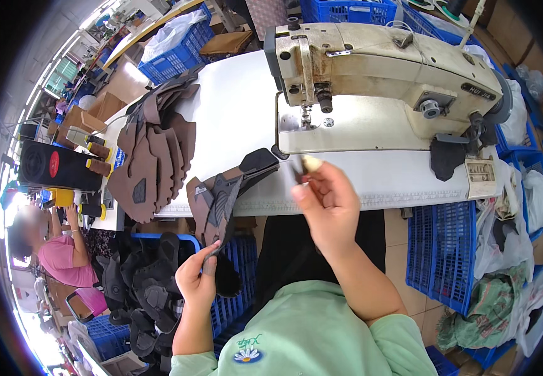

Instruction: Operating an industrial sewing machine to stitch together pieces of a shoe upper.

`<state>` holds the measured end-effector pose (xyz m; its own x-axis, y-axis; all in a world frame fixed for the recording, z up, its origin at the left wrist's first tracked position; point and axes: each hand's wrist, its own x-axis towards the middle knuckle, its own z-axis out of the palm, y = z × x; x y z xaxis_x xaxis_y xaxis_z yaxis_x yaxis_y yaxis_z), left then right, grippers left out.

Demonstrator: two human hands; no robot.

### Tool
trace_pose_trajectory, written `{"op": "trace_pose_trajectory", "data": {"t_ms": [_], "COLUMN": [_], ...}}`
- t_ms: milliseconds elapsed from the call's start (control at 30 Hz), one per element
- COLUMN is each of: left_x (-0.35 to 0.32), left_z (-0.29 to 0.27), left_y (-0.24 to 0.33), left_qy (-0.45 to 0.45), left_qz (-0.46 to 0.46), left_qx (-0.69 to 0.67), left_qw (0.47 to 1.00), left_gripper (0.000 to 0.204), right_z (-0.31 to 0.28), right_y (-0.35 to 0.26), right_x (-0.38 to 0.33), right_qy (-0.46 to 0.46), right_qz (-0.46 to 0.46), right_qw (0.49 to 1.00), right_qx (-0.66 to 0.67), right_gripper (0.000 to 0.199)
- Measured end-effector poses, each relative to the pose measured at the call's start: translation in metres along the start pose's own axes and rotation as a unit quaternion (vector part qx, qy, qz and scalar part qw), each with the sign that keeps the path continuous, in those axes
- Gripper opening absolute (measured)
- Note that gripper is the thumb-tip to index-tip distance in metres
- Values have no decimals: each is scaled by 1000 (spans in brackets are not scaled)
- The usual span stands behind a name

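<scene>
My left hand (198, 274) pinches the lower edge of a brown and black shoe upper (220, 199). The piece rests partly on the white table, and its black strap-like end reaches toward the sewing machine. My right hand (328, 203) is closed in front of the machine bed, right of the upper and apart from it. Between its fingertips is a small tool (311, 164) with a pale yellow part and a dark, blurred end; its exact kind is unclear. The sewing machine (371, 69) stands behind, its needle and presser foot (307, 117) over the plate with no upper beneath.
A pile of brown shoe pieces (161, 153) lies on the table's left. Thread cones (99, 167) and a black box (55, 165) stand beyond it. Below left, a blue crate holds black shoe parts (155, 276); another blue crate (440, 250) stands right. A person in pink (64, 257) sits far left.
</scene>
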<state>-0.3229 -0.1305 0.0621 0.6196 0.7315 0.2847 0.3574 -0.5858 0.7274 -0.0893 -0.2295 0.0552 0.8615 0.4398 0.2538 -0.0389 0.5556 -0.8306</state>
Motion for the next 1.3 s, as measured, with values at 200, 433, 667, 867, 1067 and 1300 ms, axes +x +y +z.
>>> {"op": "trace_pose_trajectory", "data": {"t_ms": [200, 433, 667, 867, 1067, 1300], "left_x": [-1, -1, -2, -1, -2, -3], "left_z": [-1, -1, 1, 1, 3, 3], "left_y": [3, 5, 3, 4, 5, 5], "left_qy": [-17, -19, -28, -17, -14, -13], "left_qz": [-2, -7, 14, 19, 9, 0], "left_qx": [10, 13, 14, 5, -12, -15], "left_qw": [1000, 1000, 999, 1000, 1000, 1000], "left_gripper": [16, 16, 17, 16, 17, 18], "right_z": [-17, -3, -6, -25, -23, -9], "right_y": [-13, -35, -65, -42, -42, -46], "right_x": [29, 42, 28, 13, -1, 0], "right_qy": [-58, -120, -209, -284, -357, -234], "right_qz": [195, 253, 192, 166, 138, -72], "right_qw": [979, 957, 958, 943, 892, 906], "right_qx": [-21, -77, -39, 42, -241, -347], "right_gripper": [38, 26, 20, 17, 38, 36]}}
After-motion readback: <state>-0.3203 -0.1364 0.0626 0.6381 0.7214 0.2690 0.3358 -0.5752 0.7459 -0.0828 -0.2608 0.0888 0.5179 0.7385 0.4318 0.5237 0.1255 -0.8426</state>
